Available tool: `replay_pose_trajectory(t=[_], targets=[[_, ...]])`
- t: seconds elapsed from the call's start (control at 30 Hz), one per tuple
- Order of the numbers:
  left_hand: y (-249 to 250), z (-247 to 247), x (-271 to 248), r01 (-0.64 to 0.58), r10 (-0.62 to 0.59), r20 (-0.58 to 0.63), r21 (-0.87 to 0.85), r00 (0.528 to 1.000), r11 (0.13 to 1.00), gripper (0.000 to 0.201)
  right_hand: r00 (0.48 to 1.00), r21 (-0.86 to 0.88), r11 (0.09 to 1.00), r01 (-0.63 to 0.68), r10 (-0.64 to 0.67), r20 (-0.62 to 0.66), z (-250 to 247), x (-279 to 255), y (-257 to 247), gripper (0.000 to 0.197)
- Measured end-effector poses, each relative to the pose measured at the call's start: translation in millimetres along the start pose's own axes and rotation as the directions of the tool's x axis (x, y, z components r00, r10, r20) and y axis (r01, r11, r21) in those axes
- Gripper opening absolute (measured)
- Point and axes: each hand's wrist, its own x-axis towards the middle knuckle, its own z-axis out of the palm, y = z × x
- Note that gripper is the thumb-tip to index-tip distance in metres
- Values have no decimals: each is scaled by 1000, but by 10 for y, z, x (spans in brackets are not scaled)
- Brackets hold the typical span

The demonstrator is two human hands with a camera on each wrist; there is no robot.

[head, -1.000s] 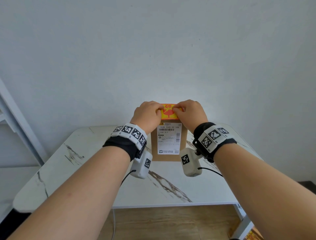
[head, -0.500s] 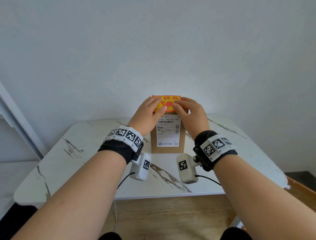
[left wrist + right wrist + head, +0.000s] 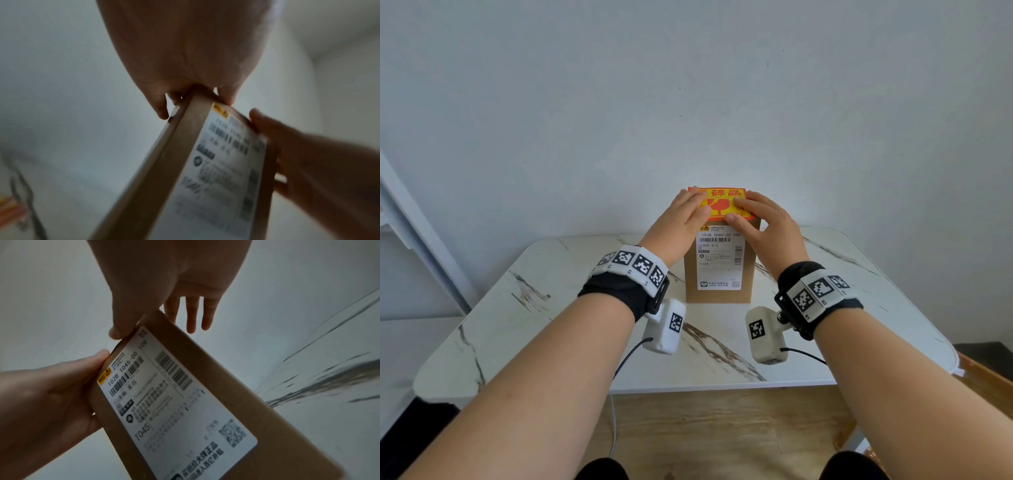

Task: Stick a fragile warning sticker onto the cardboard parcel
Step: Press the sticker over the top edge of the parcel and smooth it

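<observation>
A brown cardboard parcel (image 3: 690,277) stands upright on the marble table (image 3: 551,308), its white shipping label (image 3: 719,260) facing me. A red and yellow fragile sticker (image 3: 722,200) lies on the parcel's top face. My left hand (image 3: 685,219) rests flat on the sticker's left part, fingers straight. My right hand (image 3: 760,219) presses its right part, thumb at the front top edge. In the left wrist view my left hand (image 3: 185,56) sits on the parcel (image 3: 164,162) top. The right wrist view shows my right hand (image 3: 170,280) with fingers spread over the parcel (image 3: 226,369).
A plain white wall (image 3: 688,85) rises just behind the table. A white frame (image 3: 417,240) leans at the far left. Wooden floor (image 3: 722,428) shows below the table's front edge. Cables hang from both wrist cameras.
Both hands went from curled, pinching the sticker at the parcel's top, to lying flat on it. The sticker now lies spread on the top face.
</observation>
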Motion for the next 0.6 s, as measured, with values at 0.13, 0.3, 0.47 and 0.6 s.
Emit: replay_pose_trajectory(t=[0.13,0.3,0.47,0.6], targets=[[18,-26,-17,17,-16,26,-20,1000,1000,56,1000,30,999,-10,10,-28,28,-17,-36,47],[-48,27,-62,6,1,-67,94,998,996,61,1000,29,999,-15,16,-20,21,-22,-51,47],[-57,7,-74,1,7,-60,131,998,991,61,1000,74,997,-11,12,-13,35,-51,-53,44],[-55,-9,-67,6,3,-71,127,997,992,63,999,147,988,-40,41,-8,39,-62,-63,39]])
